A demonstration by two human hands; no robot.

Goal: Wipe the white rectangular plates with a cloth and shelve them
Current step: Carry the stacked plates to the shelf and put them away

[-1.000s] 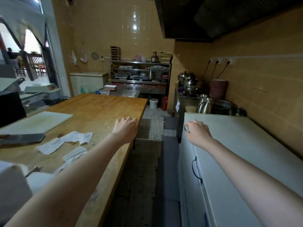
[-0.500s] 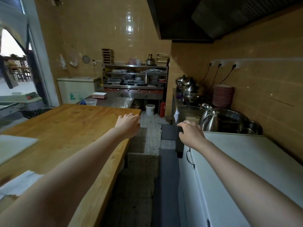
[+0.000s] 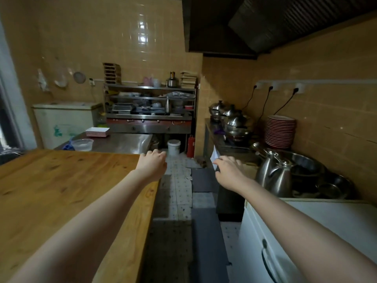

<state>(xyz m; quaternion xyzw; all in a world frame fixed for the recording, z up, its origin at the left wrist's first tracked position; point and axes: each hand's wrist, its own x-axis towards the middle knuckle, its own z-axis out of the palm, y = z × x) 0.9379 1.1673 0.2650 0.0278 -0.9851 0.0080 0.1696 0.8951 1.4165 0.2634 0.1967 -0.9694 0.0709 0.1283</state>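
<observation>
Plates (image 3: 97, 132), where?
Stacked, white, on steel counter (image 3: 126, 142) past wooden table (image 3: 61, 190), near clear tub (image 3: 82, 144).
And left hand (image 3: 153, 163)?
Over table's far corner, fingers loosely bent, gripping nothing.
Right hand (image 3: 229, 170)?
Out over aisle, near kettle (image 3: 273, 178), fingers relaxed, gripping nothing; well apart from left.
Any writing?
Green marks on white chest (image 3: 63, 123), too blurred to read.

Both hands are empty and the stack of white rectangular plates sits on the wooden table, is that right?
Not quite. In the head view the stack of white rectangular plates sits on the stainless steel counter beyond the wooden table. The left hand and right hand hold nothing.
</observation>
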